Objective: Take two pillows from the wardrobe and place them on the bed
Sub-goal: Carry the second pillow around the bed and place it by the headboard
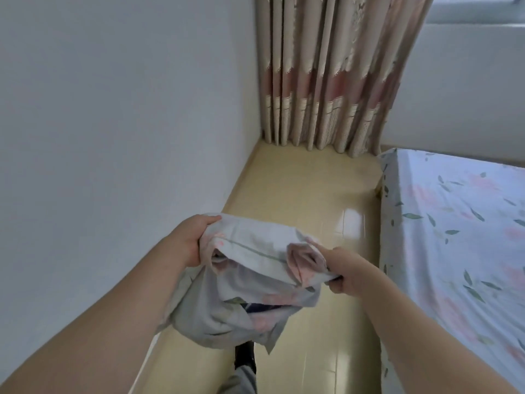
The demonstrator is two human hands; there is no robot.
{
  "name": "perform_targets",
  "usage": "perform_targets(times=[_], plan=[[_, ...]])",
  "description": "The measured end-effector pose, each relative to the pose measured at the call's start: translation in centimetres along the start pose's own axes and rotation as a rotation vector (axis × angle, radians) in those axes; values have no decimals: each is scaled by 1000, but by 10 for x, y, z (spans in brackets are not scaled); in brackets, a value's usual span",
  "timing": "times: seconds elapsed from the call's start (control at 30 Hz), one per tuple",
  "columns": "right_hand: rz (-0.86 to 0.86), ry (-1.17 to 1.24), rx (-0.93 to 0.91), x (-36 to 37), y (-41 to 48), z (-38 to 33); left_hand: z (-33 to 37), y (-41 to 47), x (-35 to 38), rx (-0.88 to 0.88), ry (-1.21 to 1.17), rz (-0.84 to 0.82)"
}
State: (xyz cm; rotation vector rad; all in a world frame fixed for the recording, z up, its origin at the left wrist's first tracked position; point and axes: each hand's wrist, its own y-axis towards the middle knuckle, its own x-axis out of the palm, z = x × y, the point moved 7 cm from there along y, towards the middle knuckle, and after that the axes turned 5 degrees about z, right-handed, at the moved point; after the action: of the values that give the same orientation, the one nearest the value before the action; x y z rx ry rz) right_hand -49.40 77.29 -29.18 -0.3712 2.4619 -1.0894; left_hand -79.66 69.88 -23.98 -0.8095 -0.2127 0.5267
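Note:
A soft pillow (pixel 250 282) in a pale floral case hangs in front of me over the floor. My left hand (pixel 190 240) grips its upper left corner, and my right hand (pixel 345 271) pinches its upper right corner. The pillow sags between both hands, and its lower part droops toward my legs. The bed (pixel 460 231), covered with a light blue sheet printed with pink flowers and green leaves, lies to the right, a short way from the pillow. No wardrobe or second pillow is in view.
A white wall (pixel 113 123) runs close along my left. Beige and pink curtains (pixel 335 75) hang in the far corner. A narrow strip of glossy beige tiled floor (pixel 312 189) lies between wall and bed. My leg and dark shoe (pixel 244 359) show below the pillow.

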Motion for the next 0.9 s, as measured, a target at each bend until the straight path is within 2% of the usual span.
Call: perform_targets(times=[0.1, 0.13, 0.2, 0.27, 0.33, 0.47, 0.57, 0.67, 0.73, 0.77, 0.9], plan=[[76, -69, 66, -10, 68, -63, 81, 85, 23, -29, 58, -54], [119, -34, 64, -23, 85, -85, 108, 106, 33, -39, 88, -72], [212, 196, 42, -51, 118, -125, 165, 144, 58, -42, 139, -97], [234, 381, 24, -74, 143, -170, 223, 182, 97, -32, 192, -134], [203, 373, 40, -93, 174, -208, 274, 216, 141, -22, 282, -154], [417, 477, -13, -166, 262, -280, 360, 296, 240, 37, 372, -203], [419, 417, -3, -215, 335, -333, 419, 359, 318, 60, 427, -218], [457, 528, 1, -284, 404, -382, 479, 416, 392, 37, 568, -166], [521, 553, -18, -333, 438, -419, 525, 438, 441, 52, 580, -175], [588, 516, -31, -363, 455, -440, 551, 451, 472, 60, 573, -206], [680, 394, -81, -454, 513, -514, 633, 506, 582, 96, 587, -260]])
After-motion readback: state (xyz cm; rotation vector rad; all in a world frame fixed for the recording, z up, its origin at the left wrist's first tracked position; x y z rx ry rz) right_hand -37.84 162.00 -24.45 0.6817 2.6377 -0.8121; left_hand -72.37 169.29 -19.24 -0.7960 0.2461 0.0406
